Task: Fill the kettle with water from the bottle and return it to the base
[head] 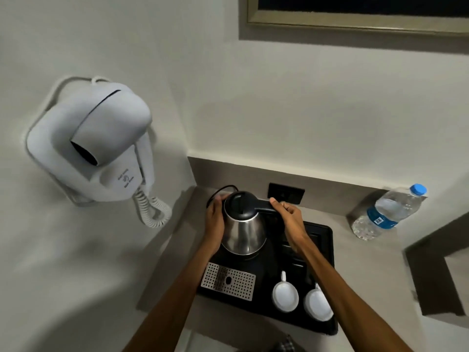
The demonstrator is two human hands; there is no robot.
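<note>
Both of my hands are on the stainless steel kettle (244, 231) right now. My left hand (215, 216) lies flat against the kettle's left flank, fingers stretched up towards the black lid (239, 204), open-palmed and pressing rather than wrapped around it. My right hand (289, 215) is curled closed around the black handle (265, 205) that juts out to the right of the lid, thumb on top.

The kettle stands upright at the back left of a black tray (327, 280), lid down, over a dark round base (250, 255) that I can only just make out under its lower edge; whether it is fully seated I cannot tell. A black cord (220, 191) loops out behind it towards the wall.

On the same tray, nearer to me, there's a perforated metal drip plate (228, 282) at the left and two white cups (285, 295) side by side at the right, both mouth down.

The water bottle (389, 212), clear with a blue cap and blue label, stands on the grey counter (337, 209) well off to the right of the tray, cap on, untouched by either hand. A dark socket panel (286, 193) sits in the upstand behind the kettle. On the left wall hangs a white hair dryer (91, 141) with its coiled cord.
</note>
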